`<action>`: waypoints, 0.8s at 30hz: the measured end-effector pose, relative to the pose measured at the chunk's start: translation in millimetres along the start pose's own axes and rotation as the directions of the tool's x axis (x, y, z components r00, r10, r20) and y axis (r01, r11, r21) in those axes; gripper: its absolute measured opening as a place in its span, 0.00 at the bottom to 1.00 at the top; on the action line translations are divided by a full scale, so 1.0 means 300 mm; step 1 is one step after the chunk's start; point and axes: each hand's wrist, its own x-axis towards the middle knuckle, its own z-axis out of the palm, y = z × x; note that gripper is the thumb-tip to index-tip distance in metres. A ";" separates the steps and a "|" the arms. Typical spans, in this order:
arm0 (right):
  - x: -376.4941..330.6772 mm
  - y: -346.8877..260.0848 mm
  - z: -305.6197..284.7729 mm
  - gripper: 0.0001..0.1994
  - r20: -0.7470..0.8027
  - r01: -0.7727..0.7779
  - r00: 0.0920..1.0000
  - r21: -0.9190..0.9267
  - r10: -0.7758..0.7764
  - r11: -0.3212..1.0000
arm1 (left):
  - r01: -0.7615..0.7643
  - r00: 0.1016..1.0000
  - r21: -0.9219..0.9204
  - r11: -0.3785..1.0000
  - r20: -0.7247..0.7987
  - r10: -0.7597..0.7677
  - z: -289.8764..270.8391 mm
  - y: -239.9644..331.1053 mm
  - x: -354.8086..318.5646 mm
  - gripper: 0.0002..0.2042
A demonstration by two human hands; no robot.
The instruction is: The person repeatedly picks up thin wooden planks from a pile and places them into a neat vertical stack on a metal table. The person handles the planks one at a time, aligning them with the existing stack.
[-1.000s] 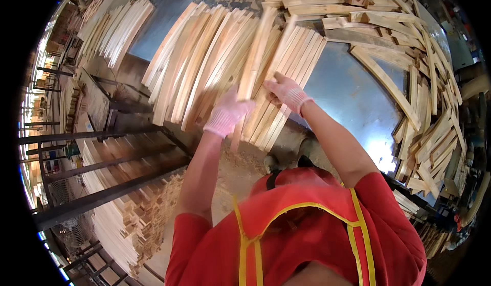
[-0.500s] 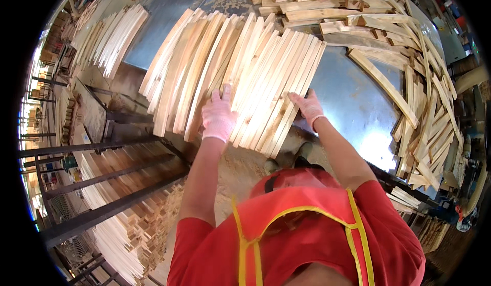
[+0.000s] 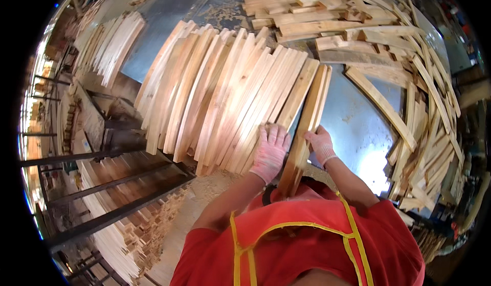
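A row of long, slightly curved wooden slats (image 3: pixel 225 97) lies side by side on a metal tabletop, their near ends jutting past its edge. My left hand (image 3: pixel 272 152), in a pale pink glove, rests with fingers extended on the near ends at the row's right side. At the right, a couple of wooden slats (image 3: pixel 303 142) stand apart from the row, slanting toward my body with a narrow gap beside them. My right hand (image 3: pixel 321 145), also gloved, grips these slats from their right side; its fingertips are partly hidden.
Loose curved wooden pieces (image 3: pixel 327 25) are heaped at the far right and down the table's right side. A second slat stack (image 3: pixel 115 46) sits at far left. Below left, a dark metal rack (image 3: pixel 117 201) stands by piled slats (image 3: pixel 140 235). Bare metal tabletop (image 3: pixel 353 117) shows at right.
My left hand has moved right and nearer along the row. A couple of slats at the right end have come away toward me, with my right hand closed on them.
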 end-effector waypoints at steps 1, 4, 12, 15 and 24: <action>0.003 -0.002 -0.010 0.25 -0.002 0.001 1.000 -0.028 -0.001 1.000 | -0.057 0.985 0.386 0.921 0.173 -0.012 -0.019 0.066 0.048 0.25; 0.002 -0.022 -0.005 0.27 0.023 0.011 1.000 -0.110 -0.009 0.994 | -0.287 0.916 0.832 0.475 0.384 -0.118 -0.093 0.192 0.118 0.24; 0.069 -0.075 0.156 0.41 0.556 0.265 0.822 -0.182 -0.123 0.947 | -0.113 0.983 0.893 0.437 0.166 -0.084 -0.429 0.290 0.083 0.30; 0.207 0.002 0.106 0.42 0.526 0.225 0.831 -0.020 -0.181 0.974 | -0.087 0.991 0.968 0.237 0.108 -0.077 -0.582 0.249 0.112 0.35; 0.244 -0.243 0.157 0.36 0.402 0.056 0.912 -0.323 0.084 0.945 | 0.312 0.885 0.908 0.281 -0.170 -0.433 -0.631 0.219 0.294 0.48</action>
